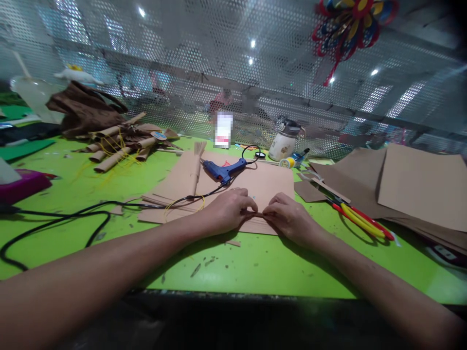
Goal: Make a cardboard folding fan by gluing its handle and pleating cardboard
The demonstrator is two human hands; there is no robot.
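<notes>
My left hand (231,210) and my right hand (292,218) meet over a stack of brown paper sheets (275,182) on the green table. Between their pinched fingertips runs a thin, narrow piece of brown paper (259,214), which looks folded or rolled; the fingers hide its ends. A blue glue gun (223,171) lies on the sheets just beyond my hands. To its left rests a slim paper roll with a fringed end (197,167). A loop of yellow thread (185,198) lies near my left wrist.
Scissors (359,221) and large brown sheets (419,184) lie at right. Several tied paper rolls (113,148) and a brown cloth bag (85,112) sit at left. A black cord (69,216) crosses the table's left side. A flask (283,141), thread spool (287,163) and phone (223,130) stand behind.
</notes>
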